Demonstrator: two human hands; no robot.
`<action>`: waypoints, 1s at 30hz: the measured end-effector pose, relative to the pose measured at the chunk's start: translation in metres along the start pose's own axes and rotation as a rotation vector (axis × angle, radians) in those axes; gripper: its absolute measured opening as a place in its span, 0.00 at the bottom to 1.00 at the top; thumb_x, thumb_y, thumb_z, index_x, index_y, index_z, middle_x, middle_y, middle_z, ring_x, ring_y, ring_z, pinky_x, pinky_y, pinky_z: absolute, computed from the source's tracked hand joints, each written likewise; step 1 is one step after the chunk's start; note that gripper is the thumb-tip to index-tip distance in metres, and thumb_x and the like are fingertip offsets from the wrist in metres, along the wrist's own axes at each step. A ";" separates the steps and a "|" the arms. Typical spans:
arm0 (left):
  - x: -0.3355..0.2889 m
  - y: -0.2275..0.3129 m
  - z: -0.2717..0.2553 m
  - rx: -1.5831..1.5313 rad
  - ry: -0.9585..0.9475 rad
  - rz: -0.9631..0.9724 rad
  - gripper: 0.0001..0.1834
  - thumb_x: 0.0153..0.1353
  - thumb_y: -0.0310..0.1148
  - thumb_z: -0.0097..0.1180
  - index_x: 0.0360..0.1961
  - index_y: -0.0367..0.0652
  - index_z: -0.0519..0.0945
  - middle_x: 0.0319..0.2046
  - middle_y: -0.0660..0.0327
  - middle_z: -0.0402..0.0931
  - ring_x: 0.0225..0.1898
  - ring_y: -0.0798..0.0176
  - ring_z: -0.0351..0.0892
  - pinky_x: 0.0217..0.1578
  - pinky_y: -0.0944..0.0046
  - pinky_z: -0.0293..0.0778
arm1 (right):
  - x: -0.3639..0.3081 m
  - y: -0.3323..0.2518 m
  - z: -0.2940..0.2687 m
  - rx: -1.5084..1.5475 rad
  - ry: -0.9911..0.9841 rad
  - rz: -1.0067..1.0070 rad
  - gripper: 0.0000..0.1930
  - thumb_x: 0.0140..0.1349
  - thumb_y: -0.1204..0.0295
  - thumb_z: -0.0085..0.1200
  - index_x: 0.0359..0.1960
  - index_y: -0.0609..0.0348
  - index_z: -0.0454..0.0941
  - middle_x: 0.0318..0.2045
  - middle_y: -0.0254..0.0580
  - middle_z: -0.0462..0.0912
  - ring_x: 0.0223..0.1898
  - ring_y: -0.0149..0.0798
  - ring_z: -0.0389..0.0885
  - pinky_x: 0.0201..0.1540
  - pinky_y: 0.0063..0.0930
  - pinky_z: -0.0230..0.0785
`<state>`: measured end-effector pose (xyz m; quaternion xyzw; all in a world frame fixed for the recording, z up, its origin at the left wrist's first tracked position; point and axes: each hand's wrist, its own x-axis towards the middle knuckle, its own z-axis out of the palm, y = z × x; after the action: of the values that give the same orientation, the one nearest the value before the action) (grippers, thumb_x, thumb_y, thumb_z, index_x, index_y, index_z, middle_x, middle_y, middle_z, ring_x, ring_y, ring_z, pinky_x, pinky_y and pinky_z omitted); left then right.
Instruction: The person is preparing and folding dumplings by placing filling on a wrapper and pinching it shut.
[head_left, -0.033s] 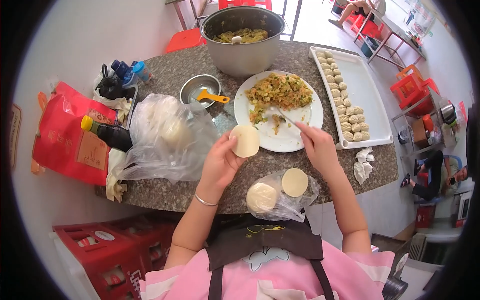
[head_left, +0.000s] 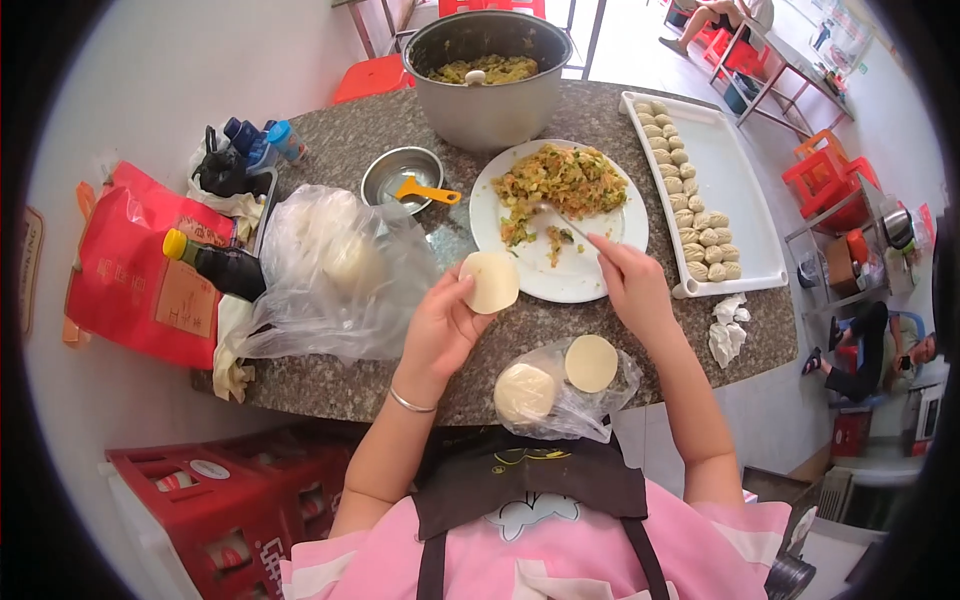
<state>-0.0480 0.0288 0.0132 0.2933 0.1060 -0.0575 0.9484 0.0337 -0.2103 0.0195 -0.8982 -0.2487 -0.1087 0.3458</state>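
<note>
My left hand (head_left: pixel 447 318) holds up a round dumpling wrapper (head_left: pixel 491 283) by its edge, thumb on top, with no filling visible on it. In my right hand (head_left: pixel 636 287) is the handle of a spoon (head_left: pixel 572 224), whose tip reaches the chopped vegetable filling (head_left: pixel 575 182). That filling is heaped toward the far side of a white plate (head_left: pixel 560 287), with a small loose bit nearer me. Between my forearms, a stack of wrappers (head_left: pixel 525 394) and one separate wrapper (head_left: pixel 591 363) lie on a clear plastic bag (head_left: pixel 560 427).
At right, a white tray (head_left: pixel 740 200) carries rows of pleated dumplings (head_left: pixel 690 205). Behind the plate stands a big pot (head_left: pixel 487 105) of filling. A metal bowl (head_left: pixel 375 185) with an orange scraper (head_left: pixel 425 192), bagged dough (head_left: pixel 355 262) and a dark bottle (head_left: pixel 225 270) are left. Crumpled tissue (head_left: pixel 727 340) lies right.
The spoon in my right hand has shifted slightly toward the filling heap. My left hand and its wrapper stay almost still.
</note>
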 end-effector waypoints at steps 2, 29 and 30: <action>-0.005 -0.002 -0.007 -0.031 0.040 -0.025 0.15 0.64 0.28 0.48 0.51 0.37 0.70 0.48 0.56 0.74 0.48 0.64 0.77 0.45 0.66 0.76 | 0.009 0.008 0.018 -0.089 0.010 -0.015 0.14 0.60 0.74 0.49 0.47 0.54 0.78 0.25 0.49 0.77 0.27 0.50 0.77 0.31 0.40 0.70; 0.004 -0.016 -0.012 -0.205 0.046 -0.135 0.19 0.69 0.33 0.40 0.55 0.29 0.65 0.53 0.49 0.69 0.56 0.54 0.70 0.59 0.56 0.67 | -0.072 -0.034 0.008 0.015 -0.226 0.025 0.15 0.58 0.78 0.52 0.48 0.56 0.79 0.21 0.44 0.75 0.22 0.41 0.75 0.27 0.30 0.68; 0.003 -0.017 -0.012 -0.175 0.054 -0.114 0.18 0.68 0.33 0.41 0.53 0.31 0.67 0.52 0.51 0.71 0.54 0.56 0.71 0.57 0.57 0.68 | -0.072 -0.031 0.008 0.154 -0.185 0.057 0.15 0.59 0.78 0.52 0.48 0.57 0.78 0.22 0.45 0.76 0.22 0.40 0.76 0.28 0.29 0.68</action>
<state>-0.0498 0.0217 -0.0069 0.2042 0.1528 -0.0938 0.9624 -0.0434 -0.2120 0.0052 -0.8819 -0.2615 0.0040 0.3923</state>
